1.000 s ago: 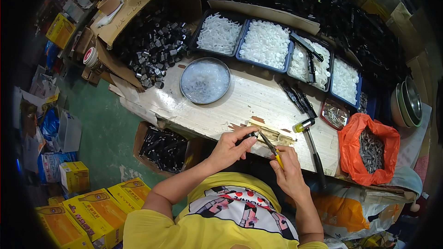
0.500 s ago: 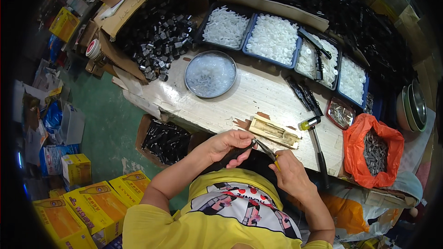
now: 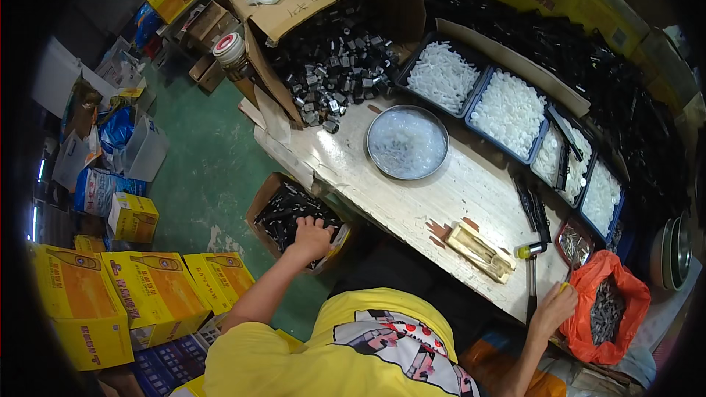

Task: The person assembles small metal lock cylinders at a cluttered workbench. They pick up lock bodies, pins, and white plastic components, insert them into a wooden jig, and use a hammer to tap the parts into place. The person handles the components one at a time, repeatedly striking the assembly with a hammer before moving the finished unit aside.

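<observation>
My left hand point(image 3: 314, 240) reaches into a cardboard box of black plastic parts point(image 3: 283, 215) beside the bench. Its fingers are spread over the parts, and none shows gripped. At the bench's front edge, my right hand point(image 3: 553, 309) is closed around pliers point(image 3: 565, 288); only a bit of yellow handle shows, the rest being hidden. That hand is close to an orange plastic bag point(image 3: 581, 320) of small grey parts. To its left lies a mallet point(image 3: 531, 251) with a yellow head and dark handle. A pale grooved wooden block point(image 3: 479, 251) rests on the bench.
A round metal dish point(image 3: 408, 169) of translucent pieces stands on the bench point(image 3: 353, 169). Behind it are blue trays point(image 3: 535, 153) of white parts and a carton point(image 3: 294, 15) of metal pieces. Yellow cartons point(image 3: 158, 290) stack at lower left. Steel bowls point(image 3: 680, 250) stand far right.
My left hand has moved from the pliers down-left into the box; the black part it held no longer shows in it. My right hand has moved right with the pliers. The view has swung left.
</observation>
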The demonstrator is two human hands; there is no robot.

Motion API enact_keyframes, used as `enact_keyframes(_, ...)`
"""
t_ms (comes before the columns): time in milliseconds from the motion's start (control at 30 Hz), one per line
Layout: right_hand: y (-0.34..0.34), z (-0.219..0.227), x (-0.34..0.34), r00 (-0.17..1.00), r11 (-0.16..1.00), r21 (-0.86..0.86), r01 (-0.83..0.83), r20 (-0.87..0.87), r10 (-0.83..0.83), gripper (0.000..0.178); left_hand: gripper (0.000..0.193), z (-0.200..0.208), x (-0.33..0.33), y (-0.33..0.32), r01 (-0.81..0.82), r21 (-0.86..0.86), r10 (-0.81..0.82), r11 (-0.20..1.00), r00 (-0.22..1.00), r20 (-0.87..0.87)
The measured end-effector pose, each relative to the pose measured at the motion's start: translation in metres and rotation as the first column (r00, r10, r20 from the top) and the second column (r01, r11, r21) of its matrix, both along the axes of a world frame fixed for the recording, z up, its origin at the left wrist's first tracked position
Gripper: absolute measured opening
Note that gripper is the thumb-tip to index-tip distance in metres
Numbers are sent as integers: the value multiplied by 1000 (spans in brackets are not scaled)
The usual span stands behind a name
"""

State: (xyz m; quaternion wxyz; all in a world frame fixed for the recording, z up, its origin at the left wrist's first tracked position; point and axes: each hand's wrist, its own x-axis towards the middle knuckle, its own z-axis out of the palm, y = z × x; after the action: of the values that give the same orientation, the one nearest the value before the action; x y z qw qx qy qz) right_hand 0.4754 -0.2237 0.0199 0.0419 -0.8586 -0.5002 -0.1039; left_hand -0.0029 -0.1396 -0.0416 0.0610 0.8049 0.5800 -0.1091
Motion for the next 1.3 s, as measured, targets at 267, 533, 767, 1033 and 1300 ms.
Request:
enact_keyframes(267, -2, -16, 22, 960, 991, 55, 125, 246, -135, 23, 24, 57, 3, 129, -489, 290, 215, 822, 740, 638)
enact_keyframes(533, 86, 23, -32, 867, 836, 325, -443, -82, 491, 13, 23, 26, 4, 173, -515, 494, 227, 700, 817, 530)
enact_keyframes(767, 154, -9, -61, 854, 831, 225, -508, 9, 519, 10, 21, 42, 18, 122, -441, 252, 134, 861, 676, 725)
enact_keyframes(1033, 134, -8, -67, 771, 769, 311, -558, -150, 619, 11, 29, 41, 30, 95, -261, 433, -100, 863, 751, 653)
enact_keyframes(1300, 127, 17, 14, 820, 914, 330, -236, -438, 370, 6, 22, 49, 51, 87, -304, -65, 127, 951, 190, 973)
